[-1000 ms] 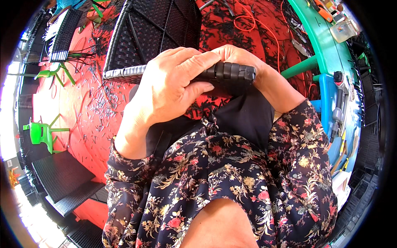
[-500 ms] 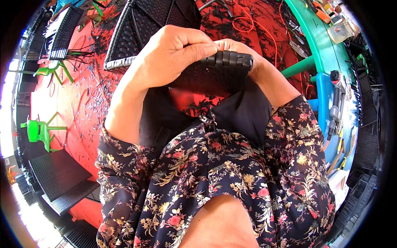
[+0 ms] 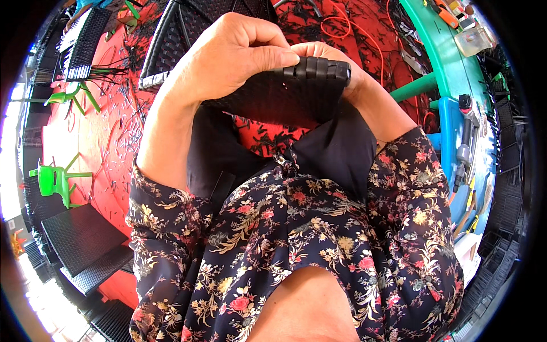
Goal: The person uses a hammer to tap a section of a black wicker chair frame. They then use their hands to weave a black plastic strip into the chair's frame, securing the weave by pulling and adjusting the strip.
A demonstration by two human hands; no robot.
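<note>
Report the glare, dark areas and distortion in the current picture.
Head view: glare whites out the left rim and pales the red floor nearby; the woven black piece below the left hand is dark, its weave partly lost; the green table bends into a curve toward the right rim; the corners are black.

Blk top (image 3: 293, 228) w/ red/yel floral print, loose slvs (image 3: 413, 194), blk trousers (image 3: 350, 154)

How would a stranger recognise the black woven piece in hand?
Above the red floor, floral sleeves lead to the left hand and right hand. Both hold the rim of the black woven piece, unlike the untouched woven panels at lower left.
</note>
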